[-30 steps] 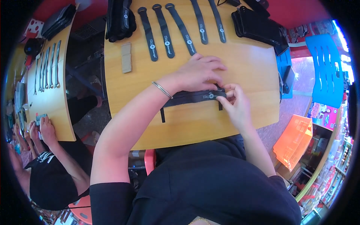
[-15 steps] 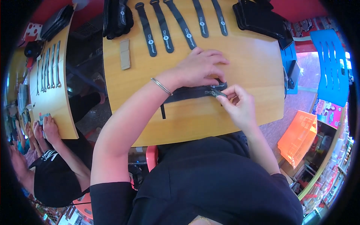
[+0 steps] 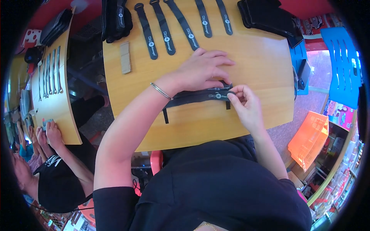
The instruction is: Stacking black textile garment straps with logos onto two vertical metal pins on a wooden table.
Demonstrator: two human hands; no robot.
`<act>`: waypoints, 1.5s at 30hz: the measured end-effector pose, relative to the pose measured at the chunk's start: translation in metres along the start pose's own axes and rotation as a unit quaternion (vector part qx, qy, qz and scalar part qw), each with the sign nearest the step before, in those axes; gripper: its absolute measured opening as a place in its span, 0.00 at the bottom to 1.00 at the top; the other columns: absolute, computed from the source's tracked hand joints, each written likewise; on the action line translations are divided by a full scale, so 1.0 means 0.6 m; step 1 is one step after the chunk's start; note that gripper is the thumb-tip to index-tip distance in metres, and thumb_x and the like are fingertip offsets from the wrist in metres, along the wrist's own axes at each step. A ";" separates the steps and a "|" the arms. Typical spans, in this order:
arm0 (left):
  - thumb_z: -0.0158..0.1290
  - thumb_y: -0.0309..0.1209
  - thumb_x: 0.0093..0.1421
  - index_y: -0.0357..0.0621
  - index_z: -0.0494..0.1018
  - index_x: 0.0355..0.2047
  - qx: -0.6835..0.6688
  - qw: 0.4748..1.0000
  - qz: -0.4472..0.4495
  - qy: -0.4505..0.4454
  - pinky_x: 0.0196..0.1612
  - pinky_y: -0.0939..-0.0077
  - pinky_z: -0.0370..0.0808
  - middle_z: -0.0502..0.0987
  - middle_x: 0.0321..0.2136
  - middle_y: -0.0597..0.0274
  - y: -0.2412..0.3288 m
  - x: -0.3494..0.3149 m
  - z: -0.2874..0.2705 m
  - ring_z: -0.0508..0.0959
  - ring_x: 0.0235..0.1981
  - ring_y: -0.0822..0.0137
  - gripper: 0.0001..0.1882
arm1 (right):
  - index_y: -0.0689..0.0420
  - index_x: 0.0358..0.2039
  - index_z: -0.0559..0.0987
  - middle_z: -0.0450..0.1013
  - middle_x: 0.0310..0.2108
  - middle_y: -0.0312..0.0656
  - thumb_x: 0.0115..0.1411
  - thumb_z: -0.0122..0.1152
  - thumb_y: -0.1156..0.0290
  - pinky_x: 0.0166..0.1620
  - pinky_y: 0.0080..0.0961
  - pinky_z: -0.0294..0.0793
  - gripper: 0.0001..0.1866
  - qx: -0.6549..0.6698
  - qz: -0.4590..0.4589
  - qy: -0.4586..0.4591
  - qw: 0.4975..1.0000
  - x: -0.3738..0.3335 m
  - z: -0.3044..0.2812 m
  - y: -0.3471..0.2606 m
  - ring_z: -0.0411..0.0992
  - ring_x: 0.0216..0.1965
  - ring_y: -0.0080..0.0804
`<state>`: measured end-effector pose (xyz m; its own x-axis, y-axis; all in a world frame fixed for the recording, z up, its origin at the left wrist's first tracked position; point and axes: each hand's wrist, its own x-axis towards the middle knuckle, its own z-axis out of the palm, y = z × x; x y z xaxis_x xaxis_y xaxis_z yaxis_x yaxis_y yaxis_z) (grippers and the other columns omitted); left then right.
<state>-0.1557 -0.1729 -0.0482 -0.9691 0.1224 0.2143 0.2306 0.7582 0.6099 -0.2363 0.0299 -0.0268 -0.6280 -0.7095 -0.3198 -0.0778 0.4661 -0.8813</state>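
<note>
Across the front of the table lie black fabric straps (image 3: pixel 192 99) with pale printing near their right ends, stacked or overlapping; how many I cannot tell. My right hand (image 3: pixel 246 104) pinches the right end of the nearest strap between thumb and fingers. Over the far side of the straps rests my left hand (image 3: pixel 202 71), its fingers apart and its thumb and fingertips beside a strap end. My left wrist hides part of the straps. Two narrow black strips (image 3: pixel 166 115) stick out from under them toward me. Beyond my hands, several similar straps (image 3: pixel 167 36) are spread out side by side.
A small brown cardboard piece (image 3: pixel 125 57) lies at the table's left. Piles of black straps (image 3: pixel 115 21) and black fabric items (image 3: pixel 266 19) stand at the far corners. Right of the table are a blue plastic chair (image 3: pixel 339 69) and an orange basket (image 3: pixel 308 140). Another person works at the left table (image 3: pixel 71 115).
The strap end in my right hand was bent up; now it lies straighter and flatter, its printing in view. My left hand stays nearly in place.
</note>
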 end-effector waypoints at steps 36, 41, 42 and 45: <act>0.56 0.32 0.53 0.60 0.79 0.37 0.012 1.000 -0.007 -0.001 0.56 0.60 0.57 0.68 0.56 0.67 0.000 0.005 0.000 0.61 0.61 0.58 0.10 | 0.57 0.33 0.75 0.73 0.21 0.36 0.54 0.65 0.70 0.23 0.21 0.66 0.08 -0.141 -0.050 0.057 0.987 0.016 -0.001 0.001 0.66 0.16 0.20; 0.56 0.32 0.53 0.59 0.79 0.37 0.011 1.000 -0.007 -0.004 0.56 0.60 0.57 0.67 0.57 0.67 0.000 0.004 -0.002 0.61 0.61 0.58 0.10 | 0.57 0.34 0.74 0.73 0.22 0.35 0.54 0.65 0.70 0.22 0.21 0.66 0.10 -0.151 -0.065 0.057 0.985 0.015 -0.001 -0.001 0.66 0.16 0.20; 0.56 0.33 0.53 0.59 0.79 0.37 0.012 1.000 -0.008 -0.005 0.56 0.60 0.57 0.67 0.57 0.67 0.000 0.004 -0.002 0.61 0.61 0.59 0.10 | 0.57 0.34 0.74 0.73 0.22 0.35 0.54 0.65 0.70 0.22 0.21 0.66 0.10 -0.151 -0.065 0.057 0.985 0.014 -0.001 0.000 0.66 0.16 0.20; 0.56 0.33 0.53 0.59 0.79 0.37 0.011 1.000 -0.007 -0.004 0.56 0.60 0.56 0.67 0.57 0.67 0.001 0.005 -0.002 0.61 0.61 0.59 0.10 | 0.56 0.35 0.74 0.74 0.22 0.36 0.54 0.65 0.71 0.22 0.22 0.66 0.10 -0.154 -0.066 0.060 0.984 0.014 -0.001 0.002 0.66 0.16 0.21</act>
<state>-0.1582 -0.1729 -0.0465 -0.9731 0.1165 0.1990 0.2146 0.7733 0.5967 -0.2421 0.0249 -0.0304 -0.6826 -0.7153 -0.1496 -0.3847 0.5258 -0.7587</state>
